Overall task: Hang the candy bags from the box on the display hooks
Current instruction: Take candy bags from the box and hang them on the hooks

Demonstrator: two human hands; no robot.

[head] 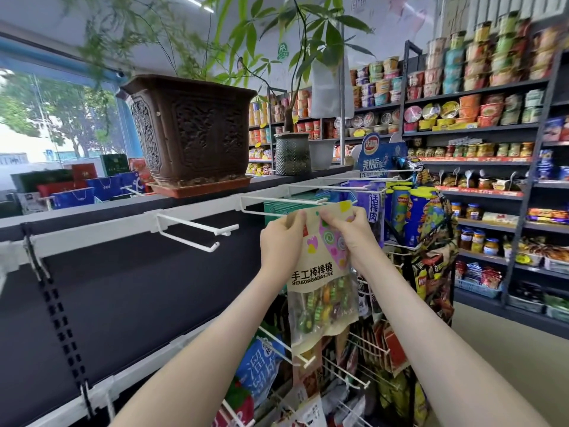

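A beige lollipop candy bag (321, 282) with colourful sweets behind a clear window hangs upright between my hands. My left hand (281, 238) pinches its top left corner. My right hand (349, 231) pinches the top edge near the middle. The bag's top is level with the tip of a white wire display hook (261, 212) that juts from the rail at the top of the dark panel. Whether the bag's hole is over the hook I cannot tell. The box is not in view.
An empty white double hook (197, 234) juts out to the left. Above sits a brown carved plant pot (191, 131) on the shelf top. Below and right hang more snack bags (261, 371) and crisp tubes (412, 217). Stocked shelves (480, 131) line the right aisle.
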